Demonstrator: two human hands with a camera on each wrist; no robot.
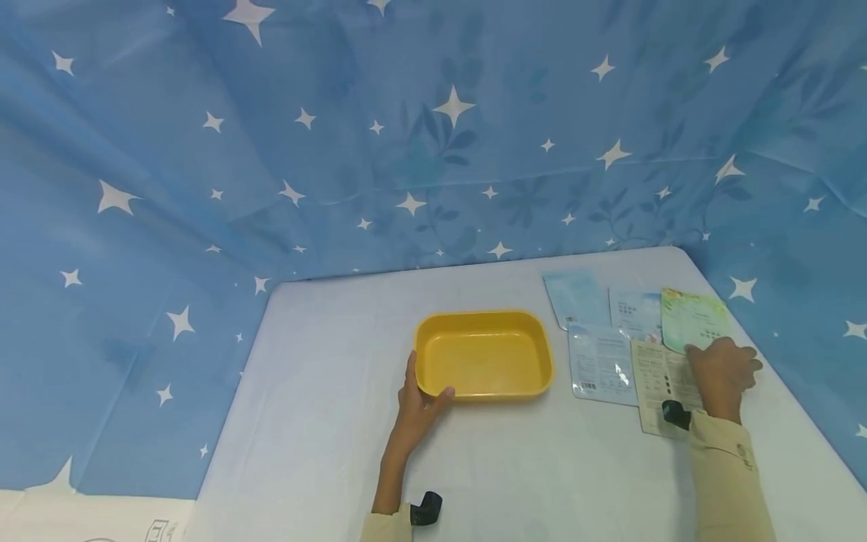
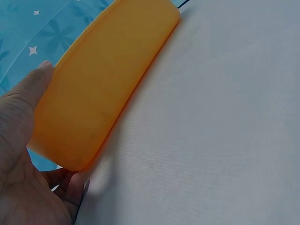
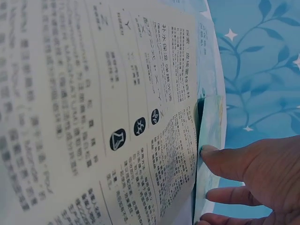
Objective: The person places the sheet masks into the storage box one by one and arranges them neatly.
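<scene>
**Yellow rectangular plastic tray (image 1: 484, 365) gripped at its near left corner; green-and-yellow flat packet (image 1: 694, 318) touched at right**

The tray is set on the white cloth-covered worktop (image 1: 542, 482), left of a group of five flat packets. It is held by the left hand (image 1: 413, 412), whose thumb and fingers are bent around the corner, the thumb along the near side and the fingers at the left.

The green-and-yellow packet is placed at the far right of the group. Its near edge is met by the right hand (image 1: 722, 370); the thumb is rested against the packet, and the fingers are spread apart and loosely bent, with no part wrapped round it.

A beige printed paper-like packet (image 1: 652, 399) is partly covered by the right forearm. To its left, a glossy pale blue-white packet (image 1: 601, 365) is laid. Farther back, a plain light blue packet (image 1: 578, 297) is seen at left and a blue-and-white printed packet (image 1: 634, 309) in the middle.

The worktop is backed by a blue star-patterned curtain (image 1: 339, 143).
</scene>
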